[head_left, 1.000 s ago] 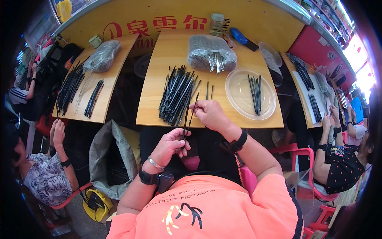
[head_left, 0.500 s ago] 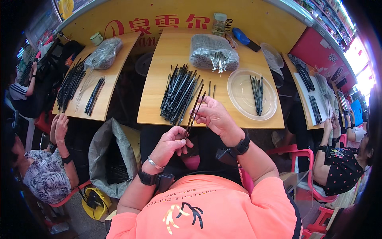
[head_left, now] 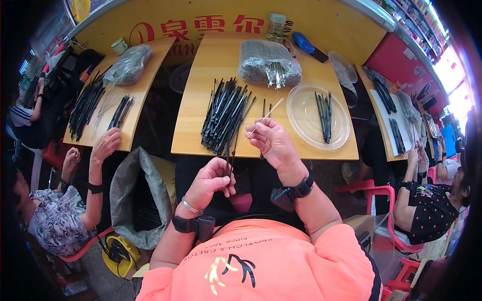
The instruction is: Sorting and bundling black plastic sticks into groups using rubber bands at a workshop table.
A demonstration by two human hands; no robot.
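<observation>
My left hand [head_left: 213, 180] is closed on a thin black stick [head_left: 234, 148], held upright just off the table's near edge. My right hand [head_left: 273, 145] pinches a thin pale stick [head_left: 270, 111] that slants up to the right. Ahead of my left hand lies a thick pile of black sticks [head_left: 223, 115]. Close by my right fingertips, a couple of short dark sticks [head_left: 264, 106] lie on the wooden table [head_left: 193, 115]. Right of them, a smaller bundle of black sticks [head_left: 324, 118] rests on a round clear plastic lid [head_left: 297, 128].
A clear plastic bag full of thin grey sticks [head_left: 261, 57] sits farther back, near a jar [head_left: 276, 27] and a blue-and-black object [head_left: 306, 45]. An open grey sack [head_left: 123, 195] stands on the floor at left. Co-workers [head_left: 63, 215] sit at tables either side.
My right hand has drawn away from the left and now holds a pale stick instead of the dark one. At left, a co-worker's hand has reached to the black bundle on their table.
</observation>
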